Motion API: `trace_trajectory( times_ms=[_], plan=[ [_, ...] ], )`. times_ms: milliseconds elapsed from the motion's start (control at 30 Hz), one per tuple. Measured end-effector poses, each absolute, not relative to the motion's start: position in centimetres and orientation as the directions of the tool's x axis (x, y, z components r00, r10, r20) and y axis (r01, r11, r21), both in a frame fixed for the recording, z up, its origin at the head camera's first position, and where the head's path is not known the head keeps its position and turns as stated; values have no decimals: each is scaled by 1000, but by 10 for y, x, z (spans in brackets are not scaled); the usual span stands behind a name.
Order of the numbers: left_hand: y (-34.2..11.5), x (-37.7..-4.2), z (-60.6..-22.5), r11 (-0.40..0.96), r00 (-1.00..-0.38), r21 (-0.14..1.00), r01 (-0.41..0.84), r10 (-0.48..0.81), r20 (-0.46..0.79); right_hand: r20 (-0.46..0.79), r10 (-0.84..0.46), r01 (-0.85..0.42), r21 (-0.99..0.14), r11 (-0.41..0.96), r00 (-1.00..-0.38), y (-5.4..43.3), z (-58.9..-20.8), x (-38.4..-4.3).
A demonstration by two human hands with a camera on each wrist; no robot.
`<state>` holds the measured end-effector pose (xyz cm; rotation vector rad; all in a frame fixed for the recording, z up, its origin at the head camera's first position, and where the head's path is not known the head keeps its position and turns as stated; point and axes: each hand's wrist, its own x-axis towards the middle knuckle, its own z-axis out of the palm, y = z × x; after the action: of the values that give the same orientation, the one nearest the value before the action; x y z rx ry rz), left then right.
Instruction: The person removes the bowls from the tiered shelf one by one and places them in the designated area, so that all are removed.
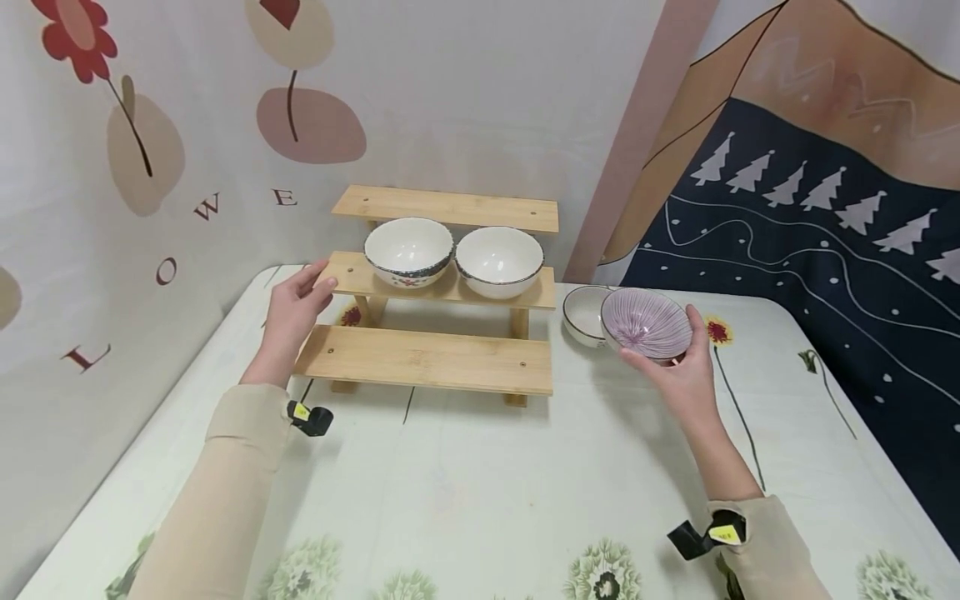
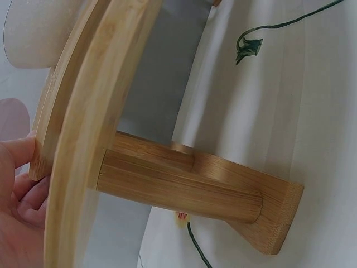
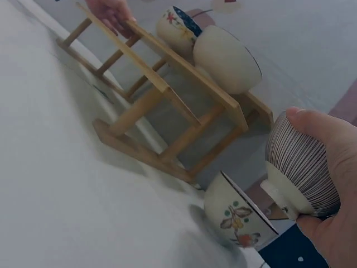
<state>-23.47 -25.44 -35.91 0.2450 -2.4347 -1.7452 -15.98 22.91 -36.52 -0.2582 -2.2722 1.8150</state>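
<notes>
My left hand (image 1: 291,315) grips the left end of the middle shelf of a three-step wooden rack (image 1: 423,360), thumb on top and fingers at its edge. In my right hand (image 1: 686,379) is a bowl (image 1: 647,323) with a purple-streaked inside; the right wrist view shows thin dark lines outside and a pale foot. It is held by the rim and base, tilted, above the table. Just left of and behind it, a white bowl (image 3: 237,215) with a plant design stands on the table. Two white bowls, one flower-patterned (image 1: 409,250) and one plain (image 1: 499,260), sit side by side on the middle shelf.
The rack's top shelf (image 1: 450,207) stands close to the white printed backdrop (image 1: 465,100). A dark backdrop with trees (image 1: 810,225) hangs behind the right side. The table (image 1: 465,483) has a pale flower-printed cloth.
</notes>
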Motion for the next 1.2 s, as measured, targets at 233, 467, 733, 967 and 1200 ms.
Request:
trace_trajectory(
  times_ms=[233,467,733,967,1200],
  plan=[
    [-253,-234,-358,319,-977,946,-53,-212,17,62,343,22,-972,235,-937,242,-370,-165],
    [-252,-233,-357,317,-976,948,-43,-216,28,45,397,37,-980,197,-917,252,-376,-173],
    [-252,-233,-357,322,-975,946,-48,-220,25,40,430,49,-980,195,-902,262,-384,-184],
    [-254,-233,-356,321,-977,946,-43,-210,27,33,466,87,-968,234,-884,269,-394,-196],
    [-255,-231,-357,334,-980,942,-34,-196,34,5,489,133,-960,247,-872,274,-405,-204]
  ],
)
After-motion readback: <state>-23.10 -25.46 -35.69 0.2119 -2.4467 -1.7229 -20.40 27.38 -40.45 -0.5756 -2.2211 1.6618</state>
